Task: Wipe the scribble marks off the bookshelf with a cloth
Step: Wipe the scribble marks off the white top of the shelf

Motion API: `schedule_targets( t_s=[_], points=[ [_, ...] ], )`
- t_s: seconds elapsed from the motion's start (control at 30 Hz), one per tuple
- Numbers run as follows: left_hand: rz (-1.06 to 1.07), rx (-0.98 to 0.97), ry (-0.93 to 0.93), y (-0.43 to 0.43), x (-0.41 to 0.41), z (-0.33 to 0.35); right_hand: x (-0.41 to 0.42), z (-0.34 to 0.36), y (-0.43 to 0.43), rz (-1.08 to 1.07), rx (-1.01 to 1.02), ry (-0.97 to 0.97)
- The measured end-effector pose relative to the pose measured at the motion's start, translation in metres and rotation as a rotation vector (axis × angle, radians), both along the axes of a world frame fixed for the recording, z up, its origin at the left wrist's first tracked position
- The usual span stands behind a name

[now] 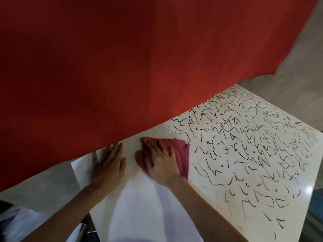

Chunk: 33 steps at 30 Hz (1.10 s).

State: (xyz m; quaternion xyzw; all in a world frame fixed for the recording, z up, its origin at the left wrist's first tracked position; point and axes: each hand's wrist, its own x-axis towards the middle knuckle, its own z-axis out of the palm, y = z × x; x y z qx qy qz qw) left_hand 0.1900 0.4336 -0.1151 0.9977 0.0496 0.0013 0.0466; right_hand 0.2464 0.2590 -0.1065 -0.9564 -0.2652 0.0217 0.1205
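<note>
Centre frame, my right hand [161, 162] presses spread fingers on the crumpled red cloth [182, 154]; my left hand [108, 165] lies flat on the white bookshelf panel [139, 206], black scribble marks [244, 145] rightward.

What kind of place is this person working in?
Probably an indoor room, perhaps a home; more is hard to tell. A white bookshelf surface mostly covered in black scribble marks stands against a red wall. The right hand presses a red cloth on it, the left hand rests flat beside.
</note>
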Motion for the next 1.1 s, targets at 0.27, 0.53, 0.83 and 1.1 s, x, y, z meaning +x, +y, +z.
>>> schedule_targets(
  t_s=[0.27,0.53,0.83,1.1],
  points=[
    [0.104,-0.048,0.084,0.012,-0.025,-0.003,0.056,0.006,-0.016,-0.023,-0.046,0.026],
    [0.104,-0.100,0.132,0.009,-0.027,-0.004,-0.011,0.002,0.034,-0.019,-0.024,0.023],
    [0.220,-0.092,0.084,0.008,-0.026,-0.003,0.038,0.007,-0.004,-0.034,-0.088,-0.023],
    [0.211,-0.113,0.006,0.006,-0.025,-0.010,0.010,0.004,0.021,-0.136,-0.011,0.091]
  ],
)
